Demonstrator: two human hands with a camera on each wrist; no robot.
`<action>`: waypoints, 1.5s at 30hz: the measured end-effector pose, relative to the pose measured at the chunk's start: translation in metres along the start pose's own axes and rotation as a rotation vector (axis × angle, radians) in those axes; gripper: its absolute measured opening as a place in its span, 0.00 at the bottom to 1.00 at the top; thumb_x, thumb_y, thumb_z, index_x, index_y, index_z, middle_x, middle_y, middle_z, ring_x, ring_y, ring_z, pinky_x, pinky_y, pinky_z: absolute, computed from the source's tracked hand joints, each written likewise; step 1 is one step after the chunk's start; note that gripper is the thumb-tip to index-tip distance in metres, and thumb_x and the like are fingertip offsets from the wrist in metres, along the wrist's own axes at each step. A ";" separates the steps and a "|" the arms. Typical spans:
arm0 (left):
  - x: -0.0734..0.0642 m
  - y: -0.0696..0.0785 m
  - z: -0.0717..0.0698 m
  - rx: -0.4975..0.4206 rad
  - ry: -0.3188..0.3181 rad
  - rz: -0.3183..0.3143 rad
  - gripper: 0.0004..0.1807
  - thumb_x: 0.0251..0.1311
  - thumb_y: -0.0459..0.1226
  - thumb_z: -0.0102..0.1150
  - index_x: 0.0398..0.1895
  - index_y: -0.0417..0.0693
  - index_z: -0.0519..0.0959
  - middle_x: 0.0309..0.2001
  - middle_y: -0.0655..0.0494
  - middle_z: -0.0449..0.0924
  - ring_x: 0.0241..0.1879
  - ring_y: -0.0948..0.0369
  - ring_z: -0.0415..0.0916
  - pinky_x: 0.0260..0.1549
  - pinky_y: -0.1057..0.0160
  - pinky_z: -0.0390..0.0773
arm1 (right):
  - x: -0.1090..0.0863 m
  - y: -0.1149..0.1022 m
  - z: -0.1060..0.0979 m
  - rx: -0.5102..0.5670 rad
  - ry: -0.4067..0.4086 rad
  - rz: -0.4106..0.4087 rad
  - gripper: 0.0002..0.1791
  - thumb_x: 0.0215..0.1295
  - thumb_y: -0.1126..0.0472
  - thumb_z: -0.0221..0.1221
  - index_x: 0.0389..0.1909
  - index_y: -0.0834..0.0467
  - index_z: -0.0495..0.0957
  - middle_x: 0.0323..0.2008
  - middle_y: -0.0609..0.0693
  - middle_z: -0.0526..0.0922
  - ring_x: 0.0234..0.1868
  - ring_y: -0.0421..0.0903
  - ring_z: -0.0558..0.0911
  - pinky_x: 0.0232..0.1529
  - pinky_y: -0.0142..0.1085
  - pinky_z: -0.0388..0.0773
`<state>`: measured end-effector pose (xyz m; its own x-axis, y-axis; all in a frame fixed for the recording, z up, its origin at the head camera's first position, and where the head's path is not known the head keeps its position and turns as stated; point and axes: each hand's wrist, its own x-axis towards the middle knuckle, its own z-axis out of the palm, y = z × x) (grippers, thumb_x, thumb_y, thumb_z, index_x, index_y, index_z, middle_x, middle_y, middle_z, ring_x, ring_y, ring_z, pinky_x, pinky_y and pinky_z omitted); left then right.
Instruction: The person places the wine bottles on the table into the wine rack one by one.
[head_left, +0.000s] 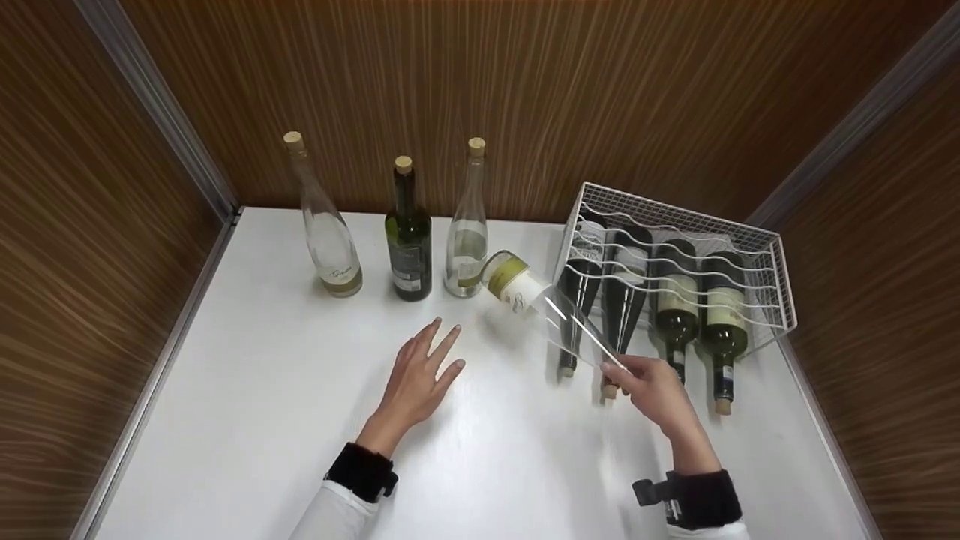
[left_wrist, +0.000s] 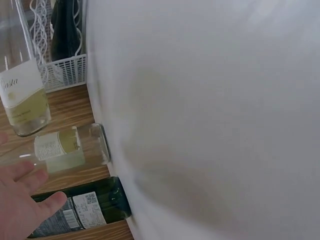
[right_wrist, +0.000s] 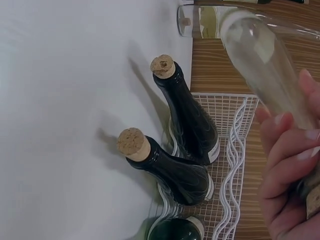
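Note:
My right hand (head_left: 660, 394) grips a clear glass wine bottle (head_left: 517, 289) by its neck. The bottle is tilted over the table, its base toward the upper left; in the right wrist view fingers curl around it and a cork shows at the lower right. My left hand (head_left: 416, 382) is held over the table with fingers spread, touching no bottle. Beyond it stand a corked green bottle (head_left: 410, 259) and a corked clear bottle (head_left: 466, 255). Another corked clear bottle (head_left: 334, 247) stands farther left.
A white wire rack (head_left: 784, 300) occupies the right side, with several dark or green corked bottles lying in it, necks toward me. Wood-grain panels (head_left: 480, 67) wall the white table (head_left: 247, 420) at the back and both sides.

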<state>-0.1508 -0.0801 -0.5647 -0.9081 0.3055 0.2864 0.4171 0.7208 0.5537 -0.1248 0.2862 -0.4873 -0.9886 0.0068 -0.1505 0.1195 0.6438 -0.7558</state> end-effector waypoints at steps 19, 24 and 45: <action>0.005 0.021 -0.001 -0.056 -0.104 -0.028 0.34 0.73 0.61 0.34 0.77 0.60 0.58 0.76 0.43 0.47 0.74 0.47 0.47 0.67 0.43 0.55 | 0.006 -0.010 -0.001 0.352 0.205 0.101 0.26 0.70 0.50 0.60 0.56 0.68 0.78 0.21 0.52 0.72 0.12 0.38 0.64 0.12 0.27 0.62; 0.006 0.026 0.002 -0.058 -0.126 -0.007 0.34 0.73 0.61 0.33 0.77 0.61 0.57 0.76 0.43 0.46 0.74 0.47 0.47 0.66 0.43 0.57 | 0.007 -0.009 -0.005 0.375 0.245 0.137 0.26 0.71 0.50 0.59 0.57 0.69 0.77 0.20 0.50 0.72 0.13 0.37 0.66 0.13 0.27 0.63; 0.016 0.053 0.021 -0.092 -0.146 0.048 0.32 0.74 0.59 0.35 0.77 0.61 0.57 0.76 0.42 0.47 0.74 0.45 0.47 0.67 0.43 0.56 | 0.001 0.012 -0.039 0.469 0.414 0.298 0.26 0.69 0.44 0.58 0.30 0.67 0.75 0.18 0.49 0.72 0.14 0.40 0.69 0.15 0.29 0.67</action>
<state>-0.1440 -0.0243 -0.5470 -0.8799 0.4301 0.2018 0.4560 0.6452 0.6131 -0.1280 0.3240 -0.4714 -0.8498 0.4836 -0.2095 0.3264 0.1708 -0.9297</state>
